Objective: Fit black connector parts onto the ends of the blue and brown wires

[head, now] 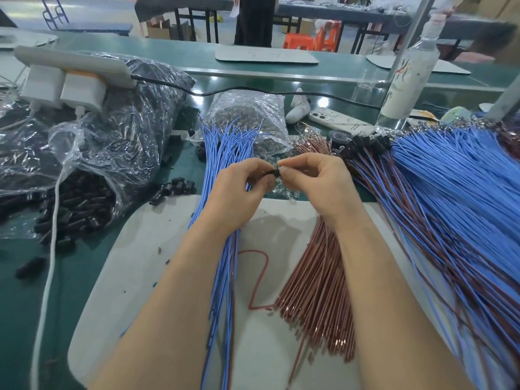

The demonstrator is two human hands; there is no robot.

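Both hands, left hand (239, 190) and right hand (312, 181), pinch one black connector (273, 173) between their fingertips.

The mat (267, 347) is pale grey, flecked with dark specks. On it lie blue wires (222, 153) at its left, coppery brown wires (318, 291) at its middle and a red wire (257, 288) between them, with a black connector (274, 173) over its far edge. Left of the mat the bench (78, 266) is dark green, crossed by a white cable (48, 271), and black parts (81, 204) spill from a clear bag (64, 142). Right of the mat a pile (450, 215) mixes blue and dark brown; beyond the mat a phone case (340, 122) is white with small dark marks and a bottle (405, 80) white with red and black markings.
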